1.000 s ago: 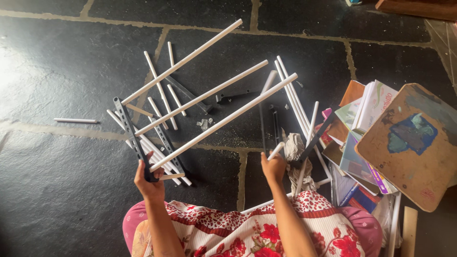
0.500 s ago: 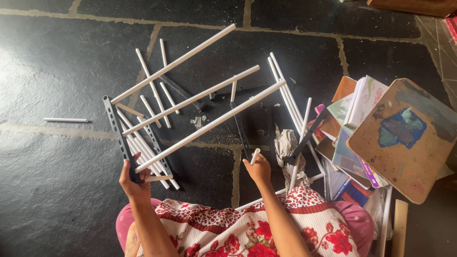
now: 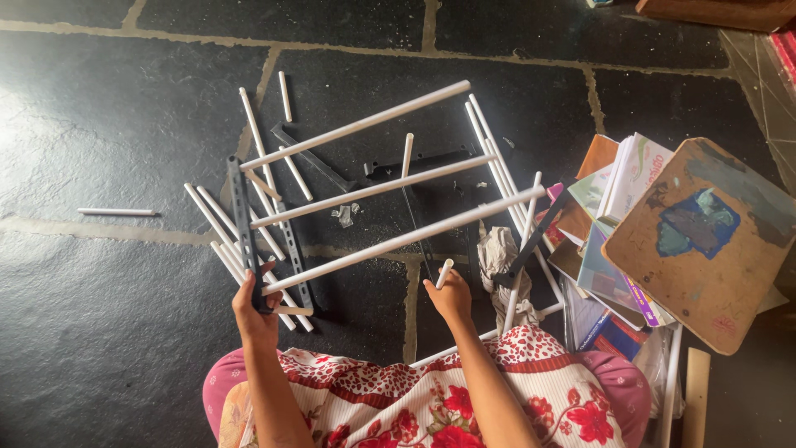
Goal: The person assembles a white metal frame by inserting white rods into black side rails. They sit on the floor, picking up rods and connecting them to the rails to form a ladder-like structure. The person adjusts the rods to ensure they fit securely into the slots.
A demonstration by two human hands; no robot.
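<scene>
My left hand is clenched around the lower end of a black perforated plastic rail, which I hold raised above the floor. Three long white plastic rods are fixed into that rail and fan out to my right, one above the other, their far ends free. The lowest rod passes just above my right hand, which grasps a short white plastic rod between thumb and fingers, its tip pointing up towards that lowest long rod without touching it as far as I can tell.

Beneath the frame, on the dark stone slab floor, lie more loose white rods in a scattered heap near my left hand, together with a second black perforated strip and other black bars farther out. A single white stick rests well apart to the left. A crumpled grey-white rag sits just right of my right hand. Beyond it, a leaning stack of books and papers is topped by a worn brown wooden board with a blue patch. My lap is covered with red-and-white floral cloth.
</scene>
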